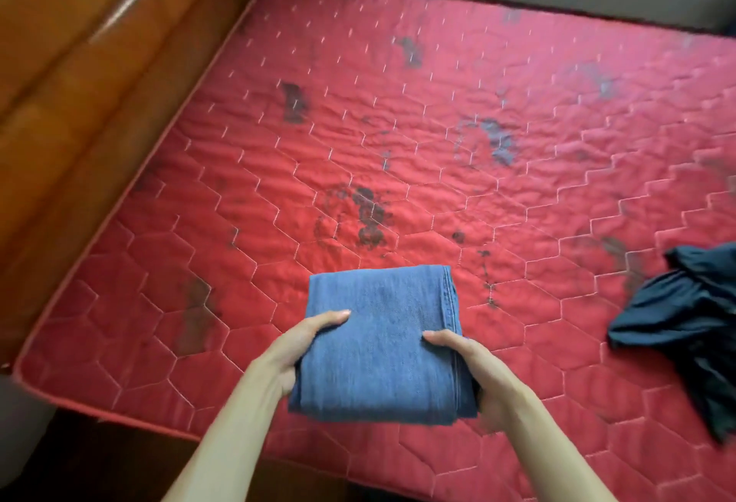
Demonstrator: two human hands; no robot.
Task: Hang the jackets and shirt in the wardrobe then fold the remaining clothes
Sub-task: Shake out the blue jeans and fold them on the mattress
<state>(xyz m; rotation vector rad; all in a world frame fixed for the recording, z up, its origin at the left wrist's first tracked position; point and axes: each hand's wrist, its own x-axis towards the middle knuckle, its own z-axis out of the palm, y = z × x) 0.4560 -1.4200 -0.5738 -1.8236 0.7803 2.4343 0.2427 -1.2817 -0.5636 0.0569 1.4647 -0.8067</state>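
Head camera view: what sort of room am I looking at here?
Probably a bedroom. A big red quilted mattress fills the view, and a glossy wooden headboard runs along its left edge. There are clothes too: folded jeans held over it and a crumpled dark garment lying on it.

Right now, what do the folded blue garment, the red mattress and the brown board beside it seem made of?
Folded garment: matte blue denim, judging by the woven grain and stitched side seam. Mattress: red quilted fabric, hexagon stitching, dark stains. Headboard: likely varnished wood; glossy streaks of glare.
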